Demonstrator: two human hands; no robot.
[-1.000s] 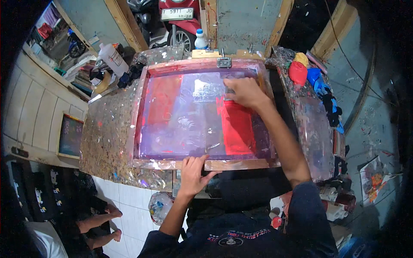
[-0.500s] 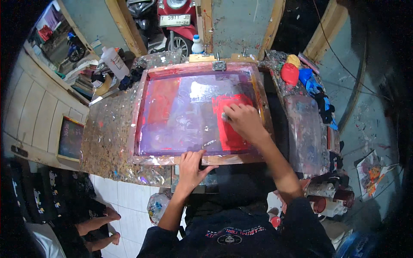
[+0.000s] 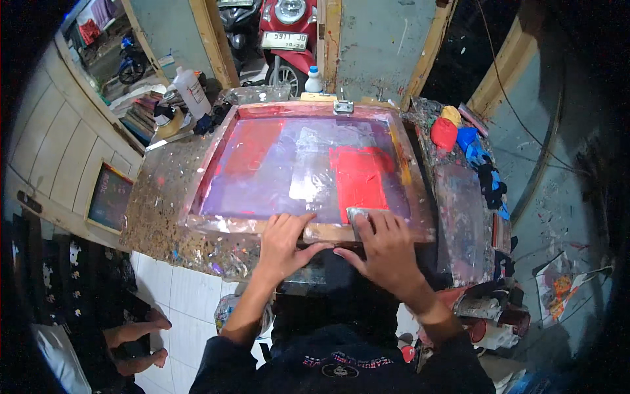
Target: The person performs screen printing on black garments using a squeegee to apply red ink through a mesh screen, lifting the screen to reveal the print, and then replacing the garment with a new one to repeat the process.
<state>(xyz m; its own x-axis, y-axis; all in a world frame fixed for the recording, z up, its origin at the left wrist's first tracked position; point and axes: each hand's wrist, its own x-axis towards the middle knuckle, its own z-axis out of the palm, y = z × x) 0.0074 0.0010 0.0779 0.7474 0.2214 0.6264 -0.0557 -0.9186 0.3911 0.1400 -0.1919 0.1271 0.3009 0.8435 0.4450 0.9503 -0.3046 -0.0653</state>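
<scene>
A wooden-framed printing screen (image 3: pixel 226 225) with purple-tinted mesh lies in front of me, fixed by a metal hinge clamp (image 3: pixel 343 107) at its far edge. Its near edge looks tilted up. Red ink (image 3: pixel 362 187) covers a block right of the middle; a fainter red patch (image 3: pixel 256 144) shows at left. My left hand (image 3: pixel 283 243) grips the near rail, fingers over the top and thumb below. Beside it my right hand (image 3: pixel 384 246) closes on the same rail, with a small grey squeegee-like piece (image 3: pixel 357 214) at its fingers, partly hidden.
A paint-spattered table (image 3: pixel 157 190) carries the screen. Plastic bottles (image 3: pixel 192 94) stand at back left, red and yellow bundles (image 3: pixel 443 133) and blue cloth (image 3: pixel 469 141) at right. A red motorbike (image 3: pixel 289 39) is behind. At lower left another person's bare feet (image 3: pixel 157 322) show.
My right hand has come down from the red ink to the near rail beside my left hand. The screen's near edge has risen, and the red patch reaches lower.
</scene>
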